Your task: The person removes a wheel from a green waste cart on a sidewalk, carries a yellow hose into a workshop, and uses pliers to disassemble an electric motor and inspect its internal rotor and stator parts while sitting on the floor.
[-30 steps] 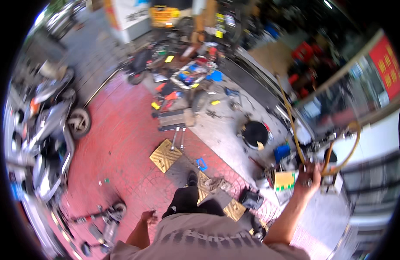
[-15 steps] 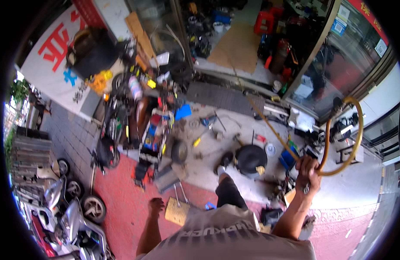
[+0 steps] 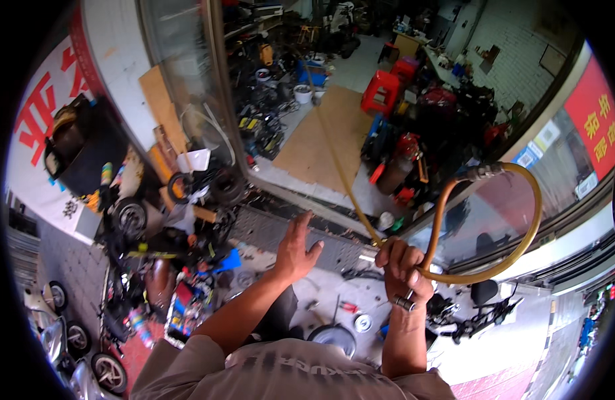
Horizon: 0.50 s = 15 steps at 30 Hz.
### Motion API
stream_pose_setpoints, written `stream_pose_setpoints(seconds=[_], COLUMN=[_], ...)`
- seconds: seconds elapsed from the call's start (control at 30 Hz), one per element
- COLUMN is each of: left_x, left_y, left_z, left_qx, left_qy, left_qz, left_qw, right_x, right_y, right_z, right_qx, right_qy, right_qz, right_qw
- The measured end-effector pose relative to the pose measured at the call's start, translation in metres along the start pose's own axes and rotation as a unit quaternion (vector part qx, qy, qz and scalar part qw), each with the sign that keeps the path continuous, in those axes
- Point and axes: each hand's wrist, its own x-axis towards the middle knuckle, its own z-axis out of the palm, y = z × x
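My right hand is closed around a yellow hose. Beyond the fist, part of the hose bends into a wide loop on the right, with a dark coupling near the loop's top. Another stretch runs taut from my fist through the doorway, deep into the shop. A small metal fitting sticks out below the fist, by the wrist. To the left, my left hand is raised over the threshold with fingers stretched out and nothing in it.
Inside the doorway a cardboard sheet lies on the floor, with red plastic stools beside it. A black round basin stands near my feet. Tools and parts crowd the left, near a wheel. Parked scooters line the far left.
My view has swung up toward the shop doorway. My left hand has risen from low by my side to in front of me. The right hand still grips the looped hose.
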Motion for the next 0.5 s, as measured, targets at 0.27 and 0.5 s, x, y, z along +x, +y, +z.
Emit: stream_pose_setpoints(seconds=[0.27, 0.5], left_x=[0.239, 0.470], left_y=[-0.160, -0.169], left_z=[0.067, 0.104], left_qx=[0.155, 0.023], left_qy=[-0.031, -0.370], left_qz=[0.041, 0.123], left_qw=[0.987, 0.921], right_x=[0.187, 0.407], right_y=[0.101, 0.136], right_z=[-0.129, -0.181], right_qx=[-0.021, 0.061], right_qy=[0.055, 0.053], right_qz=[0.083, 0.146], right_qw=[0.995, 0.986])
